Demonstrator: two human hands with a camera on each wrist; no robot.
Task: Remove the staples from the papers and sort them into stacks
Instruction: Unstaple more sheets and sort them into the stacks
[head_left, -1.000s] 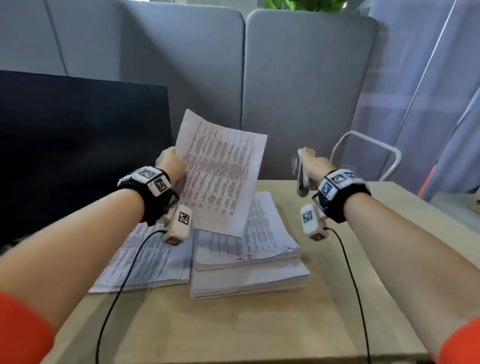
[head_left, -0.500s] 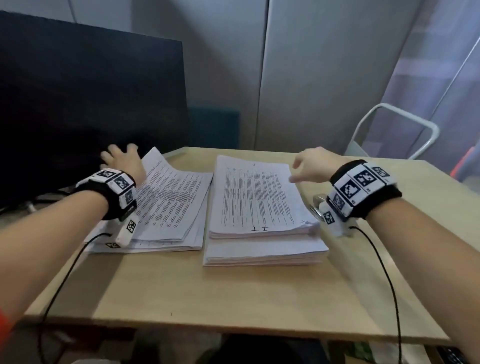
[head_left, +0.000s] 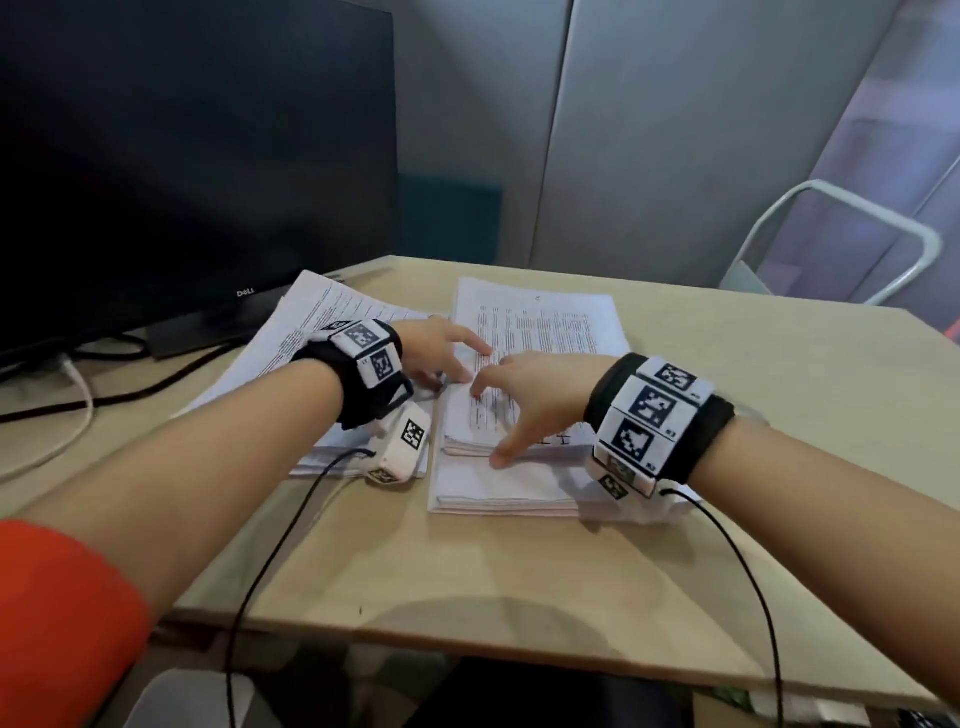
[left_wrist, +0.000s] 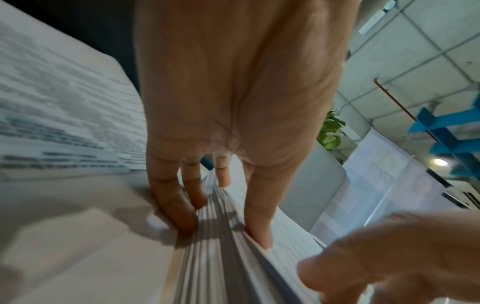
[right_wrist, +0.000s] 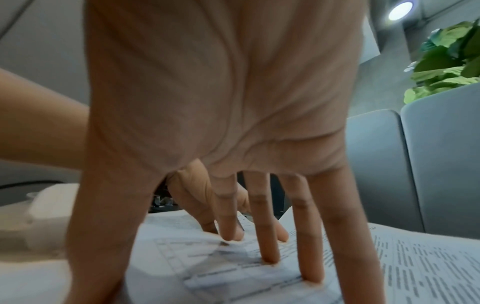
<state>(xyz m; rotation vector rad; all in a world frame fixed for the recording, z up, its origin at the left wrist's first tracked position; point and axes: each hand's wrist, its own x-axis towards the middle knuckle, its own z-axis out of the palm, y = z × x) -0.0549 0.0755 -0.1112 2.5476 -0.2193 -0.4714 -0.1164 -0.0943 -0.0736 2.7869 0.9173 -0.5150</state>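
Thick stack (head_left: 540, 332): laid centre of the bench (head_left: 727, 415), long axis near to far.
Left hand (head_left: 434, 353): spread, pressed along its left edge.
Right hand (head_left: 524, 395): spread flat on top (nearer the top packet, likely lifted next).
Sorted pile (head_left: 317, 322): just left.

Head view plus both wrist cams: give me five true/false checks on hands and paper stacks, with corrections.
1. Both hands are on the thick right-hand stack. True: left hand at its left edge, right hand on top.
2. The right hand holds a staple remover. False: its fingers are spread straight on the top sheet.
3. A sheet is held up in the air. False: all paper lies on the table.
4. A thinner stack lies left of the thick one. True.
5. The monitor shows a document. False: it is dark.
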